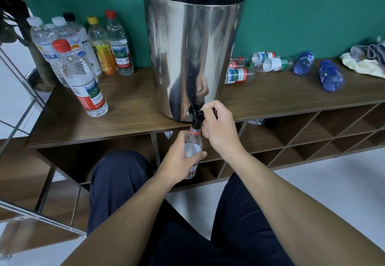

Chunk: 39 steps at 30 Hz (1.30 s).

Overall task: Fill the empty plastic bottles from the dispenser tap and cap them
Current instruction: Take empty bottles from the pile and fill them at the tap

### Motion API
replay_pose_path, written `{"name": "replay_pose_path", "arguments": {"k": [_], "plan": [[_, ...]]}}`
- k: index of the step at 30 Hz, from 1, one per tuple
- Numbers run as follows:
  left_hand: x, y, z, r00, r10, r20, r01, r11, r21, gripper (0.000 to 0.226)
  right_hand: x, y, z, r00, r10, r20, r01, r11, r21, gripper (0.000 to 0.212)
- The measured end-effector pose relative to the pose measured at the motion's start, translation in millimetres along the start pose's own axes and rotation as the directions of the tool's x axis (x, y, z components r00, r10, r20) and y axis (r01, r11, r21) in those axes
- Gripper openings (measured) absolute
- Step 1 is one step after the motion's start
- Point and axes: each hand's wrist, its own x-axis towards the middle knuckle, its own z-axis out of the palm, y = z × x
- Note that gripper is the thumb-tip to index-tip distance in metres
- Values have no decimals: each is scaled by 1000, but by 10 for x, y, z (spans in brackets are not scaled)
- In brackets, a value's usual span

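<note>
Filling step, frame centre: left hand [179,157] grips bottle [192,151] under tap [196,115]; right hand [218,128] holds tap lever. Next: shut tap, cap.

Clear bottle [192,151] upright, uncapped, mouth directly under black tap [195,117].

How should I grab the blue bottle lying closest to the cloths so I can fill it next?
Take the blue bottle round its middle, coming down from above. It lies on its side on the shelf with open wood all round it, apart from the other blue bottle, so fingers can probably wrap its round body without bumping anything.
</note>
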Motion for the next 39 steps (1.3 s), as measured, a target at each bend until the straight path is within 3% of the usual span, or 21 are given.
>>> {"name": "replay_pose_path", "arguments": {"k": [39], "plan": [[-1,31,-4,1000,-10,7,10,1000,-1,52,28,53,-6,1000,-6,-5,6,1000,-12,22]]}}
